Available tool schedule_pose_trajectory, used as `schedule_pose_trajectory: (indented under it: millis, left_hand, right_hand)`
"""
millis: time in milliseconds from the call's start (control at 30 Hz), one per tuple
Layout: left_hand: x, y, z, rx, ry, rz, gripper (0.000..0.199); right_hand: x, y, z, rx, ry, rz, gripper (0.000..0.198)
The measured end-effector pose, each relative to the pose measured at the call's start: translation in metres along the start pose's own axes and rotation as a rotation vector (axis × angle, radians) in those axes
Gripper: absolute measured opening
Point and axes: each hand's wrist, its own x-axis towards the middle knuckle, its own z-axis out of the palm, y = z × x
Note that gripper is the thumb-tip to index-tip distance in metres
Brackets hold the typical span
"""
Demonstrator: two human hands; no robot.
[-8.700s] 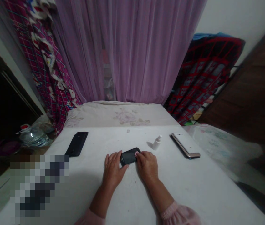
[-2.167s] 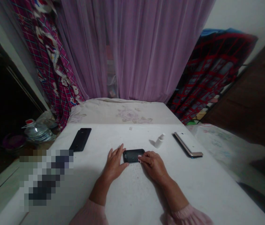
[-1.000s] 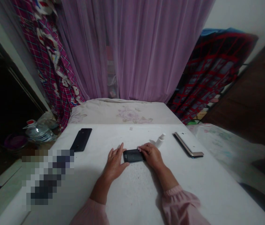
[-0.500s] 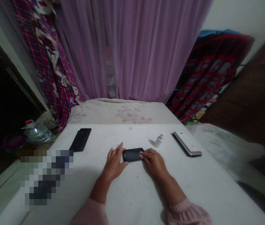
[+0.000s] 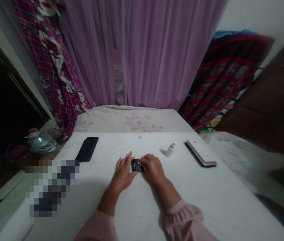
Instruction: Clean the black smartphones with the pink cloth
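A dark smartphone (image 5: 136, 164) lies flat on the white-covered table, screen up. My left hand (image 5: 123, 172) steadies its left end, thumb at the near edge and fingers at the far edge. Pinched in the fingers of my right hand (image 5: 154, 169) is a small pinkish-white piece of cloth or tissue (image 5: 139, 162), pressed against the screen. That hand covers the phone's right part. Beyond it, to the right, stands a small white spray bottle (image 5: 170, 149).
Dark phones (image 5: 88, 149) lie at the left. A white phone (image 5: 201, 152) rests on a darker one at the right. The table (image 5: 136, 214) carries a small pale square (image 5: 140, 137) near its far side. A water jug (image 5: 42, 140) stands off the table's left edge.
My right hand has slid left along the phone's screen with the small cloth, from the right end toward the left. My left hand and the phone have stayed put.
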Motion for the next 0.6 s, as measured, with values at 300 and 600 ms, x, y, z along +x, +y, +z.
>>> schedule_pose_trajectory:
  millis: [300,600]
  left_hand:
    - [-0.001,-0.001,0.002,-0.005,0.009,0.0,0.088]
    - [-0.001,0.001,-0.001,-0.006,-0.019,-0.004,0.088]
  right_hand:
    - [-0.014,0.018,-0.01,0.002,-0.001,0.04,0.022]
    - [-0.007,0.019,-0.012,-0.047,0.041,0.131,0.02]
